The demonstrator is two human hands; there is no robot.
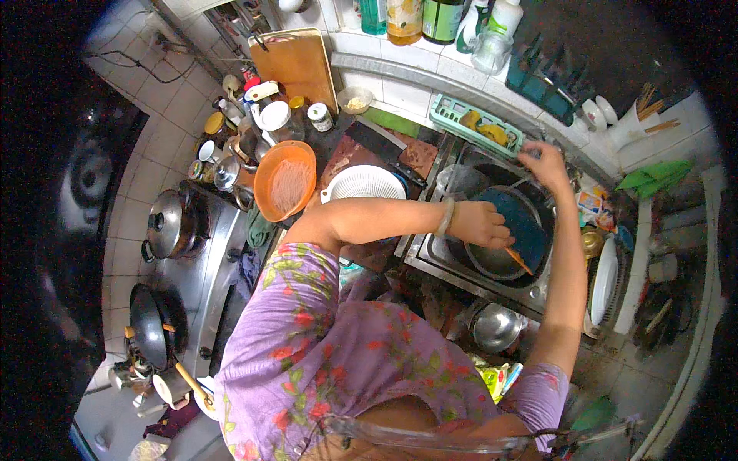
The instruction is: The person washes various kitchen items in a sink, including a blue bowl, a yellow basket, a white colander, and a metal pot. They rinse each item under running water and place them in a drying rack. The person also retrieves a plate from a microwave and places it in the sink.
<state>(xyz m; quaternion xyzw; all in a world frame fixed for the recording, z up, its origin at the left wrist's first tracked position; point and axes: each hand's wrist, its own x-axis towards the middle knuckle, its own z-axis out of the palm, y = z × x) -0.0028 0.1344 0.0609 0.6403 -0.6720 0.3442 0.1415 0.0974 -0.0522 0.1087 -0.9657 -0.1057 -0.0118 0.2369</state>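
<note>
My left hand is closed on the edge of a flat dark blue thing with an orange strip along one side; what it is I cannot tell. The thing leans over a round metal basin in the steel sink. Beyond it, my right hand is at the right end of a green plastic basket with yellow sponge-like things in it. Its fingertips are bent around something small and dark, which may be part of the tap. Clear plastic lies at the basin's far left.
Left of the sink stand a white colander and an orange bowl. A lidded pot and a wok are on the stove at the left. Plates stand in a rack at the right. Bottles line the ledge.
</note>
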